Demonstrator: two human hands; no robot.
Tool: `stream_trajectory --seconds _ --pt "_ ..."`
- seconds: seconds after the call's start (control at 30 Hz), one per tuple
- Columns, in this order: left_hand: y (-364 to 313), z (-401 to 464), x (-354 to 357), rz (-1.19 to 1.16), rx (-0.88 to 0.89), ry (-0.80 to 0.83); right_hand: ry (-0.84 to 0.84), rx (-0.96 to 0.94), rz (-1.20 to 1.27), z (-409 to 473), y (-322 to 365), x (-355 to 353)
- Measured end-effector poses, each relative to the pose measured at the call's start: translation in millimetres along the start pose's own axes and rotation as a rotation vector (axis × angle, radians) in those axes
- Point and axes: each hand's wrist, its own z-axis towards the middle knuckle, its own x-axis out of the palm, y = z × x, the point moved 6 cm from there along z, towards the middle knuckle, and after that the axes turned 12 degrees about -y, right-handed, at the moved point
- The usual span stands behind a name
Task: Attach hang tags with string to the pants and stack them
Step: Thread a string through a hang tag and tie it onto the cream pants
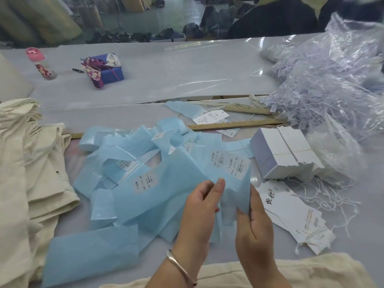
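Observation:
My left hand (199,213) and my right hand (254,221) together hold a light blue paper strip (232,183) with white size labels, pinching its lower edge just above the table. Several more blue strips (128,167) lie heaped in front of them. White hang tags (291,215) with strings are fanned out to the right of my right hand. Cream pants (35,163) are piled at the left, and another cream pair (270,273) lies at the near edge under my wrists.
Two white boxes of tags (284,150) sit right of centre. A clear bag of white strings (332,84) fills the far right. Two wooden rulers (234,124) lie behind the strips. A pink-capped bottle (40,63) and a blue box (108,69) stand at the back left.

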Motion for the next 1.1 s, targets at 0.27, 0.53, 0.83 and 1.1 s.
stream_trajectory --seconds 0.27,0.53,0.83,1.1 --pt "-5.2 3.9 17.1 -0.361 -0.213 -0.069 -0.018 -0.087 -0.297 -6.9 -10.9 -19.4" --pt "-17.4 1.3 9.2 -0.335 -0.055 -0.067 0.177 0.114 0.044 16.0 24.8 -31.5" --pt "-3.3 -14.6 15.1 -0.621 -0.441 0.042 0.262 0.032 -0.106 55.8 73.0 -15.2" --pt "-16.6 -10.8 2.9 -0.535 -0.33 0.037 0.205 0.161 0.019 51.1 45.4 -22.2"
